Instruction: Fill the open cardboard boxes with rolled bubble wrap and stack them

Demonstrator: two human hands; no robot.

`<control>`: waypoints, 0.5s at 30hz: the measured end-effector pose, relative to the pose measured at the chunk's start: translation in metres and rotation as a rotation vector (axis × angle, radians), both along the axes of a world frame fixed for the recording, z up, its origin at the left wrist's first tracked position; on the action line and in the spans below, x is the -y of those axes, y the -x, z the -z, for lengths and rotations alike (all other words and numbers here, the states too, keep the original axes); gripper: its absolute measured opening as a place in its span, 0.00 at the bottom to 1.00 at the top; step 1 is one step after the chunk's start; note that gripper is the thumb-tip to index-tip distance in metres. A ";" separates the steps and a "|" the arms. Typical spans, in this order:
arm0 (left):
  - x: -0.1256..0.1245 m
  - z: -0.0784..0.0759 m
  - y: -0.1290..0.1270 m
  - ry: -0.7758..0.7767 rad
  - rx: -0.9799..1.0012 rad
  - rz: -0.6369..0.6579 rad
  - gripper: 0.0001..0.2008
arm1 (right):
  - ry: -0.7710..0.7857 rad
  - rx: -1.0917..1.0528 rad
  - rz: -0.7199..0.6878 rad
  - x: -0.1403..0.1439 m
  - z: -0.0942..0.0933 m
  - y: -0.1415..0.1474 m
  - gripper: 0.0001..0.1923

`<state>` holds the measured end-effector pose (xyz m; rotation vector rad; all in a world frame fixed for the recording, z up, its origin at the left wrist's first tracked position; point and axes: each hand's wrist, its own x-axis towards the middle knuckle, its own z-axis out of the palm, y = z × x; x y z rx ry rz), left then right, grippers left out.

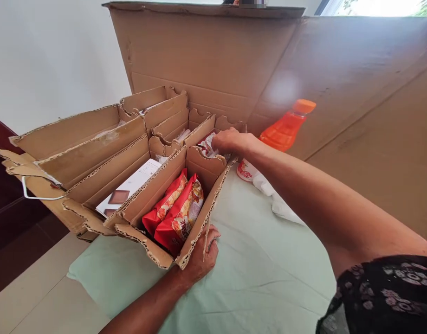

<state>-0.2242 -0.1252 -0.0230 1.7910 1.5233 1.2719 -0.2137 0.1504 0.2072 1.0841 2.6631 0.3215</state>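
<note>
Left hand [204, 253] rests against the divided, brown corrugated-cardboard box [119, 167], apparently steadying it, while right hand [230, 140] reaches inside, both grips unclear.

R sleeve [377, 294]: blk w/ pinkish-gry floral print.

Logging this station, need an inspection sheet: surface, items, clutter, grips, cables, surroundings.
Surface: pale green cloth, lightly creased.
Items: divided cardboard box; two red packets in its nearest compartment; white printed item in the one to their left.
Clutter: orange bottle, tilted, partly hidden; crumpled white material near it.
Left grip: outside the box's near right corner, fingers partly hidden.
Right grip: in a farther compartment, at a red-and-white thing; hold unclear.
Cables: none certain; white loop at left might be cord.
Surroundings: cardboard panel behind, pale wall left, window top right.
</note>
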 end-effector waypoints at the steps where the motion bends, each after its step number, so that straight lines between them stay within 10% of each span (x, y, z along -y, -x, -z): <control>1: 0.000 0.001 0.000 0.003 0.002 -0.002 0.16 | -0.035 -0.071 -0.033 0.001 -0.002 -0.005 0.04; 11: 0.000 0.003 -0.006 -0.021 0.031 -0.013 0.18 | -0.291 -0.598 -0.381 -0.008 -0.064 -0.265 0.32; 15: 0.000 0.004 -0.007 -0.024 0.043 -0.012 0.18 | -0.404 -0.632 -0.292 0.010 -0.062 -0.240 0.19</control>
